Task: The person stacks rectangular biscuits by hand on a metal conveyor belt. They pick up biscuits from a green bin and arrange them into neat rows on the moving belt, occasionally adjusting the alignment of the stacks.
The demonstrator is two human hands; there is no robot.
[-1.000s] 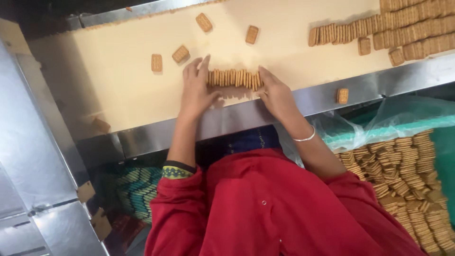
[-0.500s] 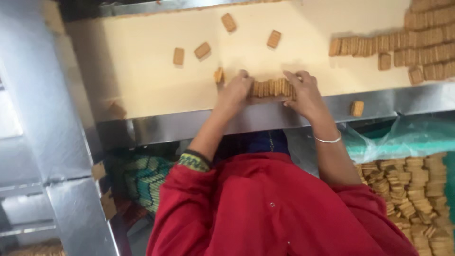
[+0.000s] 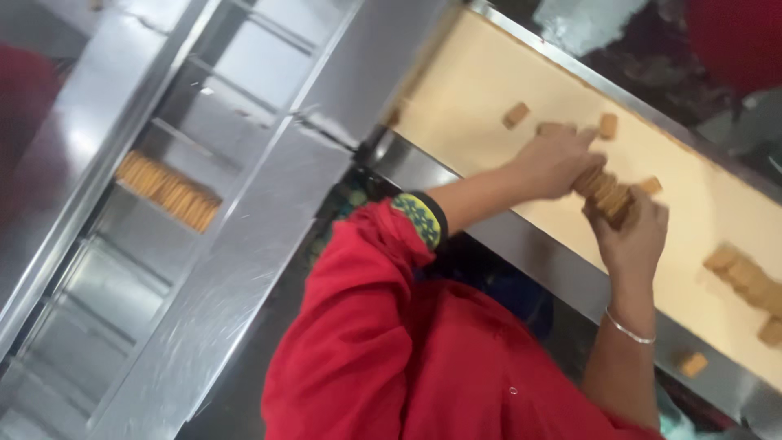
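Both hands, left hand [image 3: 558, 161] and right hand [image 3: 631, 232], squeeze a biscuit stack [image 3: 604, 194] endwise (crumbly, light stuff, so probably grip gently).

No packages, labels, signs or screens show anywhere in this view.

Loose biscuits [image 3: 515, 114] on cream belt [image 3: 489, 73], steel chute [image 3: 244, 244] (biscuit row [image 3: 167, 190] inside), silver bangle [image 3: 629, 330]
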